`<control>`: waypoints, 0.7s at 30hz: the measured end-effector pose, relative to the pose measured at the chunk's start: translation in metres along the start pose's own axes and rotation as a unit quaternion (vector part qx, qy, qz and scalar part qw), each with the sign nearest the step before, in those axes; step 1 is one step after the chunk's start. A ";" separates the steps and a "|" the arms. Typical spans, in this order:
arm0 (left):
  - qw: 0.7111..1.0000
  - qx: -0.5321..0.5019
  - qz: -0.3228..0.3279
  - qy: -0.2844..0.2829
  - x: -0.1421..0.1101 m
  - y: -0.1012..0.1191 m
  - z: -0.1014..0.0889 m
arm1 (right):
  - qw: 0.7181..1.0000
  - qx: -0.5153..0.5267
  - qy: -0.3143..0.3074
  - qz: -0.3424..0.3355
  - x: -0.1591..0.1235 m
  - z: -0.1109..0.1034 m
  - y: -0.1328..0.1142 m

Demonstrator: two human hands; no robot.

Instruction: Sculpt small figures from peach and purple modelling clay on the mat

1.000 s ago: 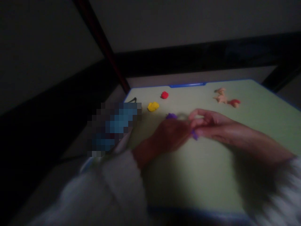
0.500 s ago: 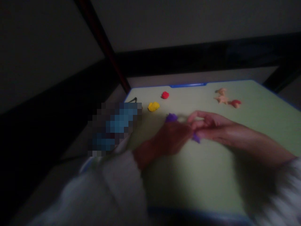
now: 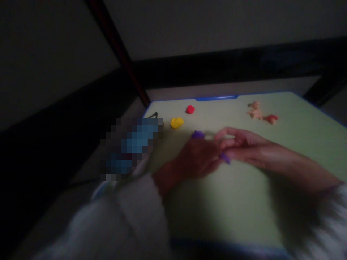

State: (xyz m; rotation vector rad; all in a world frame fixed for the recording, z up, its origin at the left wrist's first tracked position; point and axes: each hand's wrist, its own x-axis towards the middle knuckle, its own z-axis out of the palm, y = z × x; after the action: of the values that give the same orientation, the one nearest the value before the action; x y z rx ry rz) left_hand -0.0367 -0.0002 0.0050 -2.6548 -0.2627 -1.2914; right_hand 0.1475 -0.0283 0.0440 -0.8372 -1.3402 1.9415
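Note:
Over the pale green table, my left hand and my right hand meet at the fingertips. Between them they pinch a small piece of purple modelling clay, whose pointed end sticks out below the fingers. Both hands are closed around it, and the fingers hide most of its shape. Just beyond my left hand lies a larger purple clay lump, partly covered by the knuckles.
A yellow clay lump and a red clay lump lie farther back on the left. Beige clay pieces and a red-and-beige clay piece sit at the back right. A blurred-out blue patch borders the table's left edge.
My left hand has turned slightly, its fingers shifting against the purple clay piece. My right hand stays nearly in place, and the other clay pieces are unmoved.

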 end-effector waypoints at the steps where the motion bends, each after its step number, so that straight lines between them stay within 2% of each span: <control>1: 1.000 -0.001 -0.004 -0.004 0.001 0.001 -0.001 | 1.000 0.000 0.000 0.002 0.000 0.000 0.000; 9: 1.000 -0.005 0.002 0.000 -0.002 -0.001 0.001 | 1.000 0.007 -0.010 -0.002 0.000 0.000 -0.001; 13: 0.999 -0.005 -0.012 -0.036 -0.002 -0.001 0.001 | 1.000 0.005 -0.020 -0.002 0.000 -0.001 -0.001; 18: 1.000 -0.015 0.010 0.010 -0.001 -0.001 0.002 | 1.000 0.007 -0.024 -0.009 0.000 -0.002 0.001; 21: 1.000 -0.023 0.005 0.012 -0.001 -0.002 0.003 | 0.999 0.011 -0.027 -0.014 0.000 -0.003 0.002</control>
State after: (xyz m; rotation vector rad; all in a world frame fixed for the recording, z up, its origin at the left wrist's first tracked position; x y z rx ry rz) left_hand -0.0354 0.0023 0.0031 -2.6730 -0.2197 -1.3415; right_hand 0.1491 -0.0271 0.0416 -0.7578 -1.3511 1.9667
